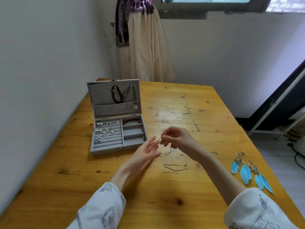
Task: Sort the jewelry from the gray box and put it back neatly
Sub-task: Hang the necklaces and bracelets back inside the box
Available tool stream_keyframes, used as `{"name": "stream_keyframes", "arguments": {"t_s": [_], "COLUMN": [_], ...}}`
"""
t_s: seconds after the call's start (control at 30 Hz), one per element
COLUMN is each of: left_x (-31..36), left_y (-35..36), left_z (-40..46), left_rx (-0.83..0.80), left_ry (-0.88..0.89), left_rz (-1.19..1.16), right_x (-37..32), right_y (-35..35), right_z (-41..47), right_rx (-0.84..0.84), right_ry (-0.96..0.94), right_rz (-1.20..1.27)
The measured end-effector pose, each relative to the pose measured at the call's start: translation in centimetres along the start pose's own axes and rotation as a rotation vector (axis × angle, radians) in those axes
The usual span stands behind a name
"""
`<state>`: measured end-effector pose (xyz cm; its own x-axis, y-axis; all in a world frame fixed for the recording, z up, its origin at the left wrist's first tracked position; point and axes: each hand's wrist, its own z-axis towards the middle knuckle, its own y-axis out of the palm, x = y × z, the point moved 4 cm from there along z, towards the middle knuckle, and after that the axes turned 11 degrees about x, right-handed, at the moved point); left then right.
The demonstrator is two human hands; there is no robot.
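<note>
The gray box stands open on the left of the wooden table, lid upright. Several silver earrings sit in its ring rolls, a red bracelet lies in a right compartment, and dark necklaces hang inside the lid. My right hand pinches one end of a thin dark chain, whose loose part trails on the table below. My left hand is beside it, palm up with fingers spread, fingertips close to the chain's held end.
A silver necklace with a pendant lies stretched out further back on the table. Two blue feather earrings lie near the right edge. A curtain hangs behind the table, with walls to the left and back.
</note>
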<state>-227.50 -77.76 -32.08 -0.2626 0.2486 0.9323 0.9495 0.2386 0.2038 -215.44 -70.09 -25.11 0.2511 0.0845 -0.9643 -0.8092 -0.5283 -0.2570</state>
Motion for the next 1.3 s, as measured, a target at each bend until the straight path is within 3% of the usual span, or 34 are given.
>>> {"name": "stream_keyframes", "arguments": {"t_s": [0.07, 0.13, 0.27, 0.4, 0.57, 0.97, 1.13, 1.3], "left_x": [0.5, 0.8, 2.1, 4.3, 7.2, 6.0, 6.0, 6.3], "left_y": [-0.5, -1.4, -5.1, -9.0, -11.0, -9.9, -9.8, -8.7], "left_z": [-0.7, -1.2, -1.5, -0.7, 2.1, 7.0, 6.2, 2.9], "left_rx": [-0.076, -0.078, 0.163, 0.503, 0.691, 0.617, 0.674, 0.720], "left_ry": [-0.100, -0.113, -0.026, 0.108, 0.382, 0.477, 0.504, 0.655], "left_rz": [-0.243, -0.286, -0.219, 0.121, 0.795, 1.559, 1.566, 1.340], "right_x": [-1.6, -2.4, -2.3, -1.4, 0.3, 2.2, 2.2, 2.6], "right_y": [1.0, 1.7, 2.8, 4.6, 6.6, 8.5, 7.7, 4.5], "right_z": [0.2, 0.9, 2.9, 5.9, 10.1, 13.7, 13.0, 8.7], "right_rx": [-0.024, -0.017, 0.022, 0.152, 0.233, 0.046, 0.051, 0.169], "right_ry": [-0.029, -0.036, -0.018, -0.074, -0.111, -0.308, -0.285, -0.195], "right_rz": [0.053, 0.065, 0.027, -0.173, -0.417, -0.889, -0.820, -0.580]}}
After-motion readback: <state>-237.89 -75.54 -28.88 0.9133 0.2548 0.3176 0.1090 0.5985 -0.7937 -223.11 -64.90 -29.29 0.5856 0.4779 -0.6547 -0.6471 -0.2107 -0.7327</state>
